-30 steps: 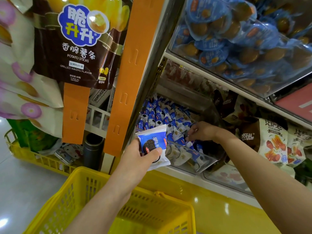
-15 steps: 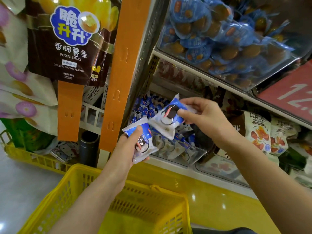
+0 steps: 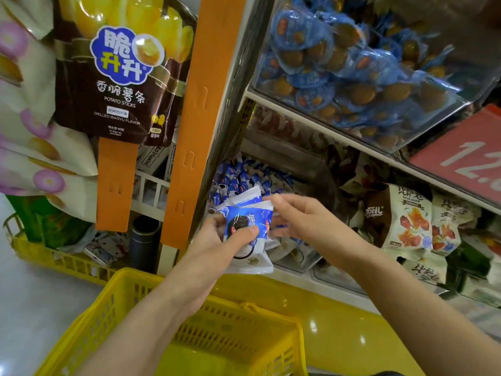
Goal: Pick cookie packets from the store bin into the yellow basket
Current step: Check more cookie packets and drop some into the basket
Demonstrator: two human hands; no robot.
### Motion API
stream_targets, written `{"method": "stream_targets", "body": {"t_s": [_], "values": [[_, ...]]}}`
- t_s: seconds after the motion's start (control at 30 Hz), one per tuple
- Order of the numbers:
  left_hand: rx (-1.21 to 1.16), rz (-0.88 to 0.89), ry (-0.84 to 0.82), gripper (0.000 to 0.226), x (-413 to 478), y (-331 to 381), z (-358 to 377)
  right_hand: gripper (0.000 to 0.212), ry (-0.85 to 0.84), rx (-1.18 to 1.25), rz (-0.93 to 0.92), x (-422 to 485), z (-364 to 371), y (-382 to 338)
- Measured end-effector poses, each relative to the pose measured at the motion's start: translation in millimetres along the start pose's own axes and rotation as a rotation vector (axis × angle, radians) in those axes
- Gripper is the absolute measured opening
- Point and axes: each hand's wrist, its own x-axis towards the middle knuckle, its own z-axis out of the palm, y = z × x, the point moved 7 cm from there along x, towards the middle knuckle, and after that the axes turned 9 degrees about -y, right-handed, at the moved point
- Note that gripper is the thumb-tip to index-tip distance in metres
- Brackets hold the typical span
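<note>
My left hand [image 3: 217,244] grips a small stack of blue-and-white cookie packets [image 3: 244,226] just above the yellow basket [image 3: 113,297]. My right hand [image 3: 295,217] pinches the upper right edge of the stack's top packet. Behind both hands, the clear store bin [image 3: 301,260] on the lower shelf holds several more of the same packets [image 3: 238,176]. The basket sits below my forearms, its inside partly hidden by my left arm.
Orange hanging strips [image 3: 200,109] with a brown potato-stick bag [image 3: 119,77] hang at the left. A clear bin of blue-wrapped snacks [image 3: 352,69] juts out above. Brown and white snack bags [image 3: 406,221] fill the shelf to the right. A second yellow basket [image 3: 48,253] stands at far left.
My right hand lifted a packet out of the bin and brought it left onto the packet in my left hand. The two hands now meet above the basket.
</note>
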Motion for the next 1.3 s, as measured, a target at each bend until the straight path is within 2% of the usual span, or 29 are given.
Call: {"method": "stream_targets", "body": {"t_s": [0.07, 0.2, 0.3, 0.43, 0.5, 0.57, 0.67, 0.73, 0.8, 0.93, 1.03, 1.2, 1.3], "values": [[-0.025, -0.014, -0.021, 0.06, 1, -1, 0, 0.033, -0.103, 0.06, 0.032, 1, 5, 3], [-0.139, -0.009, -0.152, 0.045, -2, 3, 7, 0.036, -0.156, 0.053, 0.026, 3, 5, 4], [-0.187, -0.015, -0.186, 0.038, -2, 3, 8, 0.026, -0.197, 0.047, -0.001, 4, 6, 3], [-0.132, -0.077, -0.21, 0.038, 2, -4, 8, 0.031, -0.243, 0.086, 0.033, 6, 6, 8], [-0.138, -0.125, -0.228, 0.04, 2, -9, 9, 0.021, -0.23, 0.065, 0.072, 5, 4, 15], [-0.138, -0.131, -0.206, 0.036, 1, -11, 7, 0.013, -0.111, 0.07, 0.12, 7, -11, 20], [-0.11, -0.116, -0.097, 0.023, 5, -13, -3, 0.01, 0.276, 0.068, 0.114, 15, -61, 23], [-0.11, -0.112, -0.035, 0.016, 7, -13, -9, 0.01, 0.529, -0.09, 0.076, 21, -93, 23], [-0.106, -0.119, 0.0, 0.013, 8, -15, -11, 0.013, 0.637, -0.254, 0.047, 30, -107, 26], [-0.097, -0.14, 0.032, 0.014, 9, -16, -13, 0.013, 0.578, -0.432, 0.07, 54, -104, 47], [-0.072, -0.152, 0.028, 0.021, 9, -17, -13, 0.012, 0.514, -0.524, 0.169, 67, -104, 64], [-0.047, -0.157, 0.022, 0.023, 11, -19, -13, 0.018, 0.219, -0.622, 0.409, 76, -97, 89], [-0.011, -0.157, 0.038, 0.024, 11, -19, -13, 0.029, 0.214, -0.627, 0.444, 84, -97, 92]]}}
